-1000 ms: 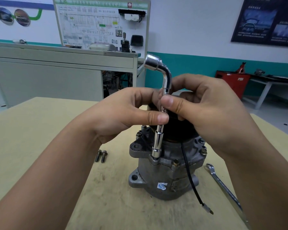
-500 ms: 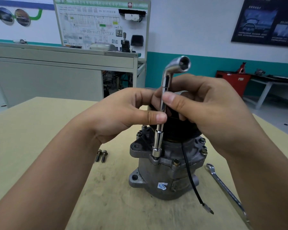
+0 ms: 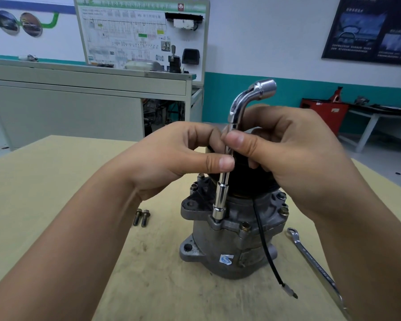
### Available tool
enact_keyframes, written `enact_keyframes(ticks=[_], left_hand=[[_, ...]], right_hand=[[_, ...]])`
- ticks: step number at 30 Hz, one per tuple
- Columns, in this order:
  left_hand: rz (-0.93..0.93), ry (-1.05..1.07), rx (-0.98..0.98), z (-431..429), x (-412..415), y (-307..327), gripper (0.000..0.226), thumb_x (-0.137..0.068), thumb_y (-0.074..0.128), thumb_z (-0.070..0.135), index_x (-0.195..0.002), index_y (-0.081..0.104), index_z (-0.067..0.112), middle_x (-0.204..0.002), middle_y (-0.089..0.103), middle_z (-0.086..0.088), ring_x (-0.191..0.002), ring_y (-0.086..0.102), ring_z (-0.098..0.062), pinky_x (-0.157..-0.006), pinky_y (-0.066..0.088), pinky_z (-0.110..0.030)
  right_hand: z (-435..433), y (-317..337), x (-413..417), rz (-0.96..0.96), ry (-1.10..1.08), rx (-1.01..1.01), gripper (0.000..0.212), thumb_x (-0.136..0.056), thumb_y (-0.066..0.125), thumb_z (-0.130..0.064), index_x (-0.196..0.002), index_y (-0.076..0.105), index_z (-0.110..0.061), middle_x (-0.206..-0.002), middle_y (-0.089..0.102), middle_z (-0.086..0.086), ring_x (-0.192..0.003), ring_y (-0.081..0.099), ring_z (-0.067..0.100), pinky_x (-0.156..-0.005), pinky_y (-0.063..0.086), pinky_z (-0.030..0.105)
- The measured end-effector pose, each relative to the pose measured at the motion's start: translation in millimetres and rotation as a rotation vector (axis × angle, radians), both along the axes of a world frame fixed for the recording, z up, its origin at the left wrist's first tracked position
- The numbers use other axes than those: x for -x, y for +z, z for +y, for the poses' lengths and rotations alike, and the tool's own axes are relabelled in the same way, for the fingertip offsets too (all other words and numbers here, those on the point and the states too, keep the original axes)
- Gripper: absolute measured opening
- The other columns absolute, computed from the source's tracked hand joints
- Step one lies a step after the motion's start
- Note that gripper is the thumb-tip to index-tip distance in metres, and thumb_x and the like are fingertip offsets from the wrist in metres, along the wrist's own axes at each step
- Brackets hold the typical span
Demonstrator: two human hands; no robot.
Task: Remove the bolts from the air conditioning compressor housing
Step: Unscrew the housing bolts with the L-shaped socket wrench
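The grey metal compressor (image 3: 232,249) stands upright on the wooden table (image 3: 56,181). A chrome L-shaped socket wrench (image 3: 221,198) stands vertically with its lower socket on a bolt at the housing's front flange. My left hand (image 3: 171,158) and my right hand (image 3: 287,149) both pinch the wrench shaft between thumb and fingers. The wrench's bent top end (image 3: 262,89) points to the right. Several bolts (image 3: 244,227) still sit around the housing flange. Two loose bolts (image 3: 141,217) lie on the table left of the compressor.
A combination spanner (image 3: 315,265) lies on the table to the right of the compressor. A black wire (image 3: 266,256) hangs down the housing's front. A grey workbench (image 3: 79,89) with a training board stands behind the table.
The wrench's bent top end has swung from pointing left, round toward me, to pointing right as both hands spin the shaft. The compressor has not moved.
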State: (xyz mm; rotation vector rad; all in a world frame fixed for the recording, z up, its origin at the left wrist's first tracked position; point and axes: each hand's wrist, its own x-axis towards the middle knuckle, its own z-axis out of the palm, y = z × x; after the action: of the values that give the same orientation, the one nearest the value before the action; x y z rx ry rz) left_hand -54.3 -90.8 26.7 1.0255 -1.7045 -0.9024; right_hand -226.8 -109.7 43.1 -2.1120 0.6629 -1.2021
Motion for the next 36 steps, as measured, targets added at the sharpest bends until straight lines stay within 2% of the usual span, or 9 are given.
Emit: enact_keyframes(ticks=[2, 7, 10, 13, 17, 21, 27, 32, 36], left_hand=[[-0.002, -0.015, -0.003, -0.7, -1.8, -0.7, 0.041, -0.071, 0.067, 0.015, -0.102, 0.062, -0.012, -0.111, 0.064, -0.022, -0.108, 0.056, -0.038, -0.102, 0.04, -0.047], [0.018, -0.09, -0.015, 1.3, -1.8, 0.2, 0.017, -0.073, 0.065, 0.016, -0.086, 0.077, 0.018, -0.098, 0.072, 0.009, -0.102, 0.063, -0.008, -0.094, 0.047, -0.023], [0.005, -0.056, 0.013, -0.7, -2.5, -1.4, 0.028, -0.072, 0.066, 0.015, -0.095, 0.069, -0.001, -0.104, 0.071, -0.008, -0.109, 0.061, -0.028, -0.102, 0.045, -0.038], [0.0, -0.031, -0.002, -2.0, -1.3, -1.5, 0.051, -0.068, 0.068, 0.014, -0.104, 0.054, -0.02, -0.115, 0.058, -0.032, -0.111, 0.055, -0.042, -0.104, 0.039, -0.052], [-0.007, -0.022, -0.013, -1.4, 1.6, -0.2, 0.04, -0.065, 0.069, 0.012, -0.091, 0.055, -0.015, -0.093, 0.063, -0.018, -0.092, 0.06, -0.023, -0.093, 0.047, -0.041], [0.0, -0.024, -0.001, -0.9, 1.7, 0.0, 0.039, -0.065, 0.07, 0.013, -0.092, 0.057, -0.012, -0.096, 0.064, -0.014, -0.094, 0.06, -0.021, -0.094, 0.047, -0.04], [-0.016, -0.064, 0.001, 1.7, -0.9, 0.7, 0.03, -0.074, 0.065, 0.014, -0.102, 0.067, 0.004, -0.108, 0.07, 0.001, -0.11, 0.061, -0.016, -0.102, 0.045, -0.035], [-0.033, -0.06, 0.006, 0.6, -4.4, -0.6, 0.032, -0.078, 0.061, 0.013, -0.107, 0.066, 0.001, -0.116, 0.068, -0.008, -0.117, 0.058, -0.023, -0.106, 0.041, -0.041], [-0.062, -0.059, 0.026, -1.5, -4.4, -2.2, 0.029, -0.078, 0.06, 0.012, -0.103, 0.065, -0.002, -0.113, 0.068, -0.009, -0.115, 0.058, -0.025, -0.105, 0.042, -0.041]], right_hand=[[-0.3, 0.8, 0.8, 0.012, 0.001, 0.011, 0.002, -0.084, 0.068, -0.02, -0.086, 0.069, -0.02, -0.064, 0.062, 0.012, -0.048, 0.048, 0.002, -0.05, 0.038, 0.017], [-1.1, 1.7, 1.3, 0.032, 0.004, 0.044, 0.01, -0.088, 0.063, -0.014, -0.085, 0.07, -0.019, -0.06, 0.055, 0.005, -0.049, 0.044, 0.001, -0.049, 0.035, 0.014], [0.6, 2.0, 1.1, 0.023, 0.028, 0.013, 0.006, -0.084, 0.067, -0.022, -0.089, 0.071, -0.02, -0.059, 0.058, 0.005, -0.049, 0.048, 0.0, -0.051, 0.037, 0.015], [3.7, 2.4, 0.6, -0.043, 0.035, -0.045, 0.03, -0.062, 0.07, -0.043, -0.082, 0.07, -0.021, -0.053, 0.057, -0.003, -0.046, 0.049, -0.001, -0.045, 0.037, 0.012], [4.1, 1.4, -1.3, -0.056, -0.011, -0.054, 0.043, -0.047, 0.07, -0.052, -0.074, 0.068, -0.019, -0.059, 0.061, 0.013, -0.047, 0.051, 0.017, -0.047, 0.044, 0.029], [4.7, 0.6, -3.0, -0.039, -0.042, -0.023, 0.042, -0.051, 0.07, -0.051, -0.077, 0.069, -0.018, -0.072, 0.064, 0.023, -0.063, 0.059, 0.041, -0.056, 0.052, 0.051], [1.2, 1.6, -0.7, 0.011, -0.031, 0.027, 0.01, -0.078, 0.072, -0.028, -0.084, 0.07, -0.021, -0.073, 0.065, 0.004, -0.055, 0.048, 0.004, -0.05, 0.039, 0.015], [0.8, 2.9, 0.1, 0.008, -0.003, 0.025, 0.005, -0.083, 0.067, -0.019, -0.086, 0.07, -0.022, -0.072, 0.066, -0.008, -0.053, 0.05, -0.002, -0.05, 0.037, 0.008], [0.9, 2.5, 0.5, 0.024, 0.025, 0.035, 0.012, -0.087, 0.063, -0.012, -0.086, 0.071, -0.02, -0.079, 0.069, 0.004, -0.052, 0.048, 0.0, -0.05, 0.037, 0.009]])
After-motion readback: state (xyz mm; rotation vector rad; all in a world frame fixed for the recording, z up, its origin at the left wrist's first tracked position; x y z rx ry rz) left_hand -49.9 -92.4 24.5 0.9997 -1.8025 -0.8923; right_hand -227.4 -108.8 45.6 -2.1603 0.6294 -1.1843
